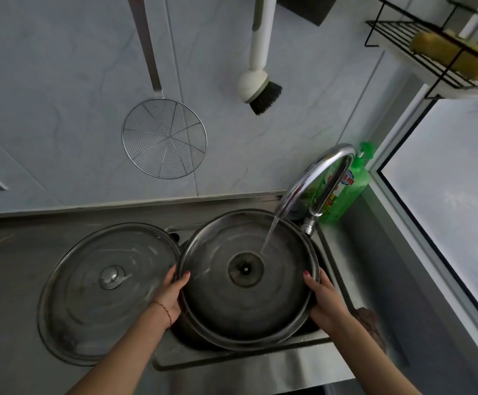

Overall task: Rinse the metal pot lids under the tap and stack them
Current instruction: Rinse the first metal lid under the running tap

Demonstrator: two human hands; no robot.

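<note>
A large round metal lid (246,297) is held underside up over the sink. My left hand (172,292) grips its left rim and my right hand (321,297) grips its right rim. Water runs from the curved chrome tap (317,178) onto the lid's inner face, just right of its centre. A second metal lid (109,292) with a knob lies knob up on the steel counter to the left, its edge touching the held lid.
A green dish soap bottle (346,189) stands behind the tap. On the wall hang a wire skimmer (164,138) and a dish brush (260,84). A black wire shelf (437,52) with a yellow sponge is at top right. The sink rim (232,363) runs below the lid.
</note>
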